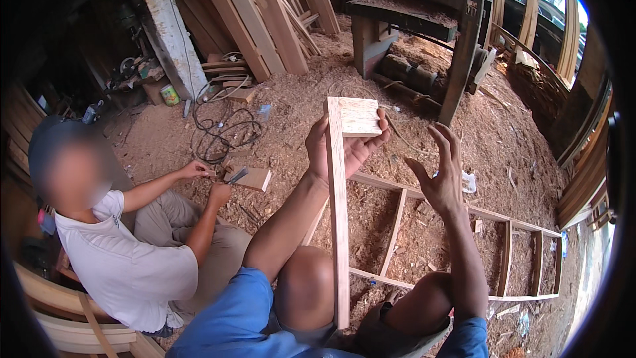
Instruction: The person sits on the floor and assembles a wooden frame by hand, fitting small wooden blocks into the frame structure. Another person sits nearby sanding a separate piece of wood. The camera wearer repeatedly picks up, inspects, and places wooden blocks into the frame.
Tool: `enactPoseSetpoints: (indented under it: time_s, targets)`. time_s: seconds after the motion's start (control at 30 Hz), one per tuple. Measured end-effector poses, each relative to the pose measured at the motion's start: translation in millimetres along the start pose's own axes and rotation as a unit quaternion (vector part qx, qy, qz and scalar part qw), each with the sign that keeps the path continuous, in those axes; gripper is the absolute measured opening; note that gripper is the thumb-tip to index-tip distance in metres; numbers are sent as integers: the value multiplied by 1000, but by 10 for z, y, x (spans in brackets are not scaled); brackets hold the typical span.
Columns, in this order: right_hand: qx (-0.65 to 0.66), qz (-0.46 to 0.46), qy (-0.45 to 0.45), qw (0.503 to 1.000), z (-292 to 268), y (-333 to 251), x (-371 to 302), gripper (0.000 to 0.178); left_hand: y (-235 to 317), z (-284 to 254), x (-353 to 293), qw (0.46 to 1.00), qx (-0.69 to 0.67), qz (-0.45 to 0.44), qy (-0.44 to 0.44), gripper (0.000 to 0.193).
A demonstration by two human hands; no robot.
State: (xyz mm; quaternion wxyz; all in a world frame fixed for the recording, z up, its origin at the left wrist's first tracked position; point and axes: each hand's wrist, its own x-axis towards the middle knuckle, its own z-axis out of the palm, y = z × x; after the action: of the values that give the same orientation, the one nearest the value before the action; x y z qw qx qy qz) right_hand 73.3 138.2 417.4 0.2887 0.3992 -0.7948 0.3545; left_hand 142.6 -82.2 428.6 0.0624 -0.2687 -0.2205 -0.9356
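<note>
1. The left hand is at the centre of the frame, its fingers bent around a short, wide wooden block; fingertips show at the block's right edge, and the palm is below it.
2. A long, slim wooden strip runs from the block's left side down to the lower centre of the frame, its lower end near the person's knees. Strip and block meet at the top in a corner shape; whether they are fastened or merely held together, I cannot tell.
3. The right hand is raised right of centre, its fingers spread wide and curved, with nothing in them. It is apart from the strip and block.
4. Below and behind both hands, a ladder-like wooden frame with several crosspieces lies on the floor, stretching from the centre to the lower right. Shavings cover the floor.
5. At the left of the frame, a co-worker in a pale shirt and dark cap sits low. One of that person's hands grips a dark tool, near a flat piece of wood.
6. A tangled dark cable lies at upper left of centre, with a green can farther left.
7. Tall planks lean at the upper centre-left; a heavy machine stands at the upper right of centre.
</note>
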Motion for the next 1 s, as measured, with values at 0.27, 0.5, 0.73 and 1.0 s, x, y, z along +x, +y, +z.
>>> enactPoseSetpoints:
  time_s: [0.27, 0.5, 0.73, 1.0]
  targets:
    - [43, -34, -17, 998, 31, -116, -1, 54, 54, 6, -82, 988, -79, -67, -115, 87]
    - [60, -51, 24, 997, -63, -182, -4, 42, -15, 61, -123, 989, -62, -84, -106, 88]
    - [75, -32, 43, 996, -104, -154, -27, 33, -96, 182, -167, 978, -119, -93, -147, 81]
    - [51, -40, 23, 998, -83, -15, -37, 37, 22, 677, 284, 963, 219, -6, -156, 84]
